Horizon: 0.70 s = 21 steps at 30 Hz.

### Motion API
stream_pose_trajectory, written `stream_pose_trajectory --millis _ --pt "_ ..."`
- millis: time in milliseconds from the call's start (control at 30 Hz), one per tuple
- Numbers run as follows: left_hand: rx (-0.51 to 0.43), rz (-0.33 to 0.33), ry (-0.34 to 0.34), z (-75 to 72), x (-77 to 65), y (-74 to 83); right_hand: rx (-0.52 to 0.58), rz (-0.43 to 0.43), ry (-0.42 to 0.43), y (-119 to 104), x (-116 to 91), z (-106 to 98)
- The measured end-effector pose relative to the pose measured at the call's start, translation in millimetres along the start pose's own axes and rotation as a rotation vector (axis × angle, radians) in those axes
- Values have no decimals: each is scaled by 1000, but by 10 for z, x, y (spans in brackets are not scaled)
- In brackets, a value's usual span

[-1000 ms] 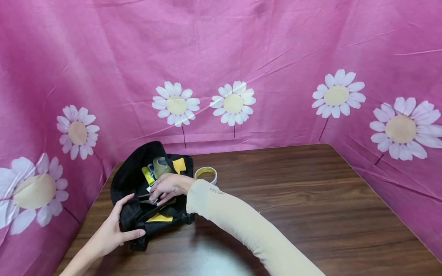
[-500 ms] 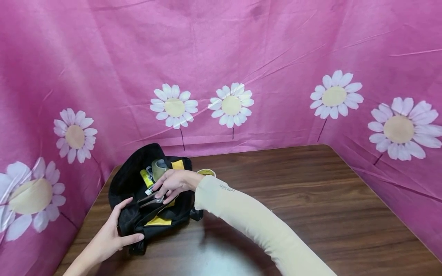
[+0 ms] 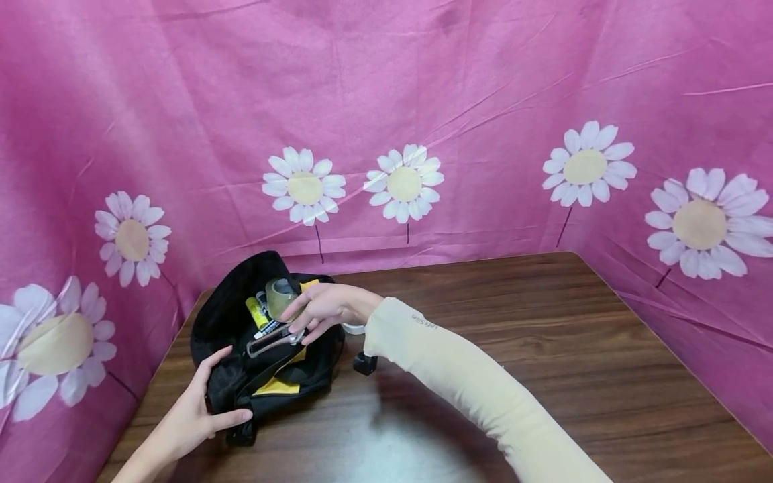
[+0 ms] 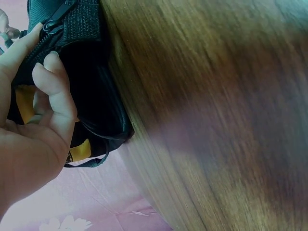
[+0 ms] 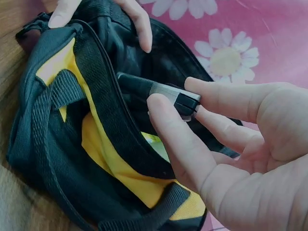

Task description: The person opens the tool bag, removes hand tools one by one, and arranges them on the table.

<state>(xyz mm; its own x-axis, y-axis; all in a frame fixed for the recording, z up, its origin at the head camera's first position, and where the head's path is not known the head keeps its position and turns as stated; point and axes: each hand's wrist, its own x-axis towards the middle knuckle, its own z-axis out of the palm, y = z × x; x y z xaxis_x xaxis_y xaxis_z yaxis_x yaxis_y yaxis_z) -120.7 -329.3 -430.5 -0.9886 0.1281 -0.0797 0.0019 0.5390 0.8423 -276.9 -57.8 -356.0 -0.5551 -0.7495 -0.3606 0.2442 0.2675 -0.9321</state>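
A black bag with yellow panels [image 3: 220, 322] lies open at the left of the table. My left hand [image 3: 193, 409] grips its near left rim, thumb outside and fingers over the edge; the zipper [image 4: 53, 24] shows beside the fingers in the left wrist view. Over the bag's opening, my right hand [image 3: 329, 312] pinches one end of a black and silver stapler [image 5: 168, 91] between thumb and fingers. The stapler's other end points left, toward the left hand. Behind it, inside the bag, are a clear tape roll [image 3: 280, 298] and a yellow tube [image 3: 256, 312].
Partly hidden behind the right wrist, a white tape roll [image 3: 355, 329] sits on the wooden table [image 3: 513, 335]. A black buckle [image 3: 365, 363] sticks out from the bag's right side. Pink cloth [image 3: 483, 100] with white flowers hangs around the table's back and sides.
My right hand has moved right and slightly up, bringing the stapler further into view. The buckle has shifted right. My left hand keeps its grip on the bag.
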Motion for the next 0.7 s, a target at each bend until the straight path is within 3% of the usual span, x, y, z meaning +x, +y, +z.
stream_pose_trajectory --millis 400,700 --pt "14 7 10 -3 -11 -5 111 -60 -30 -40 -274 -451" --pt "8 -3 -2 -7 7 -23 177 -107 42 120 -637 -891"
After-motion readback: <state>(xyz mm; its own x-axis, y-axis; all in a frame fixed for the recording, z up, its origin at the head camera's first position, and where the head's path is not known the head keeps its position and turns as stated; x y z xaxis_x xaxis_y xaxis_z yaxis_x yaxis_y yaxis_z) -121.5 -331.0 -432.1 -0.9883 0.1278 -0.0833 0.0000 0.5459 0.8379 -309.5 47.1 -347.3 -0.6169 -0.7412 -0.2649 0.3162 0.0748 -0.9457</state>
